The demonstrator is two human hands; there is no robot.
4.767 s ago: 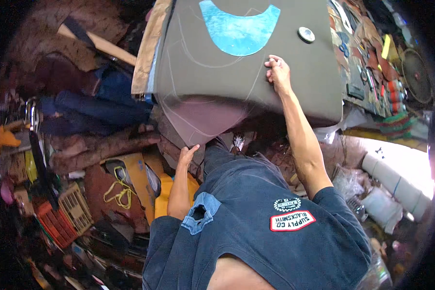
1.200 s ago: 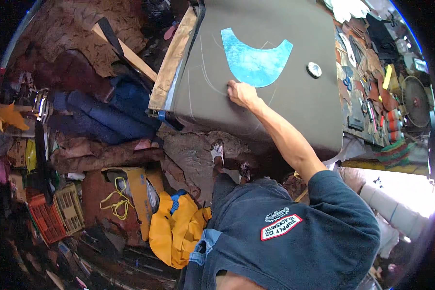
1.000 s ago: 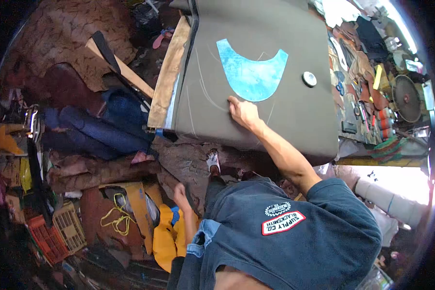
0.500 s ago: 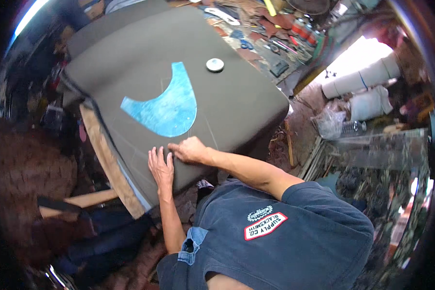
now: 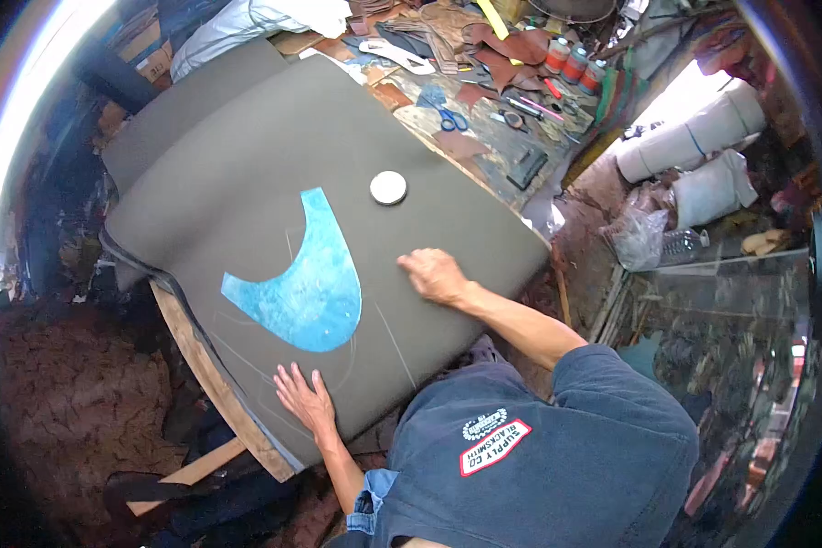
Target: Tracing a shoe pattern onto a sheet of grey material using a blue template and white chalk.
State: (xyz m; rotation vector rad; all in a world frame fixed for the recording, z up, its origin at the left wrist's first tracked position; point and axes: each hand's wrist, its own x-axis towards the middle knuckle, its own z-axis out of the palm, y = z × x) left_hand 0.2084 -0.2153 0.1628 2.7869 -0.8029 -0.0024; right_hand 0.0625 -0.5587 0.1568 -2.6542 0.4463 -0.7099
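A large grey-brown sheet (image 5: 247,146) lies over the worktop, marked with thin pale lines. On it rests a curved blue flat template (image 5: 306,297), wide and rounded at its near end. My left hand (image 5: 304,399) is flat on the sheet with fingers spread, just nearer to me than the template. To the template's right, my right hand (image 5: 437,276) is closed, low over the sheet; whatever it may hold is hidden by the fingers. Beyond that hand sits a round white-topped disc (image 5: 388,188).
Blue-handled scissors (image 5: 452,120), leather scraps (image 5: 502,68) and orange-and-grey bottles (image 5: 574,64) cover the far right bench. A wooden strip (image 5: 215,374) edges the worktop's left side. White rolls (image 5: 690,139) and a plastic bottle (image 5: 683,244) lie to the right.
My right hand has moved away from my left, to the right along the sheet. My left hand's fingers are spread wider. The view has shifted, so the sheet and template appear lower.
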